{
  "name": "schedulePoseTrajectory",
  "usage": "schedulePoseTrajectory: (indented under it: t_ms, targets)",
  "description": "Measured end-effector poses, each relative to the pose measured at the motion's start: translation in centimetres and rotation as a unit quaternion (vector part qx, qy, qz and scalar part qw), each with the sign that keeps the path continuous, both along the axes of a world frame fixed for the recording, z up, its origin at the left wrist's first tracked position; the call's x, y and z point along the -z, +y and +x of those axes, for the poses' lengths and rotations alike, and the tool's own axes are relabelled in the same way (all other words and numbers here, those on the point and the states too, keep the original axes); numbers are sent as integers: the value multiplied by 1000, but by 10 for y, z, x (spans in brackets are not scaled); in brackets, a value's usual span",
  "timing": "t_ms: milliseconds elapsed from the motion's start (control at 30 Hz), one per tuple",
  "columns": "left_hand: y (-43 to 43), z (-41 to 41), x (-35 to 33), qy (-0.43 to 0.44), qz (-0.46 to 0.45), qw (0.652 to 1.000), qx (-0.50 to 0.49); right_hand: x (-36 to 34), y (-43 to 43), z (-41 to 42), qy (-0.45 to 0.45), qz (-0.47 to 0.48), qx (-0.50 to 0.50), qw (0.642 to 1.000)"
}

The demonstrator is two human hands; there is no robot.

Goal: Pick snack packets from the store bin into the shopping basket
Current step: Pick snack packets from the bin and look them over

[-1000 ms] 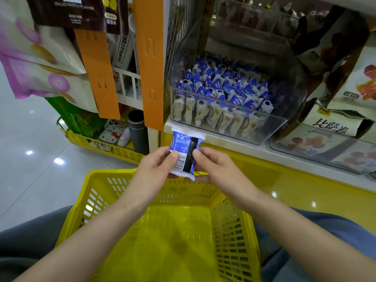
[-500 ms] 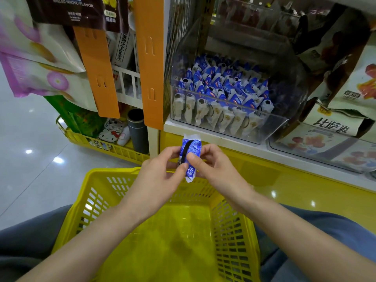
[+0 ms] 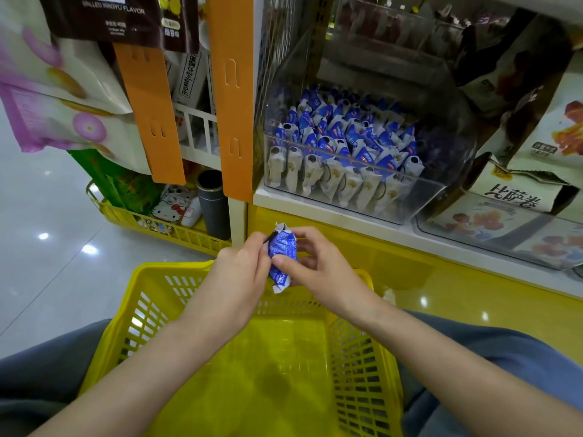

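Observation:
A small blue and white snack packet is pinched between my left hand and my right hand, held upright just above the far rim of the yellow shopping basket. The basket rests on my lap and shows a bare yellow floor. Higher up on the shelf stands the clear store bin, filled with several more blue and white packets.
An orange shelf post rises left of the bin. A second clear bin with printed snack bags sits at right. A low yellow rack with a dark cylinder stands on the shiny floor at left. Bags hang overhead.
The packet was held flat, face toward me, in front of the shelf edge. Both hands have turned it edge-on and lowered it slightly toward the basket rim.

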State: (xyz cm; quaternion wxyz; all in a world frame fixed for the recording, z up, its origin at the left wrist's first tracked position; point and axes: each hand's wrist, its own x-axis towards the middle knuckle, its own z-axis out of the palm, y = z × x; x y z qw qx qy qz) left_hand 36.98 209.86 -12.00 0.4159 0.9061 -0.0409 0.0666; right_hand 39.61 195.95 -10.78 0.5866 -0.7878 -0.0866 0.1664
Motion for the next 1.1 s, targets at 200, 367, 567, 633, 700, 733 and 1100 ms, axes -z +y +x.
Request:
schedulePoseTrajectory:
  t_ms: [200,367,567,633,700,733,1100]
  targets:
    - [1,3,3,14,13,1000,-10,2,-2,1,-32,-65,-33,997]
    - [3,6,8,12,20,1000,-16,4,-2,2,-48,-93,-46,993]
    - [3,16,4,137,-278,948,-67,1,-1,6,-34,-33,-55,997]
    - [0,19,-1,192,-410,888,-86,0,-1,7,-41,-28,-54,997]
    - [-2,21,-3,225,-464,853,-82,2,-2,9,-43,-49,-20,998]
    - [-4,21,-3,230,-464,852,-73,2,-3,10,-46,-68,-1,997]
    - [-9,19,-16,205,-497,839,-77,-10,1,7,-82,-66,47,993]
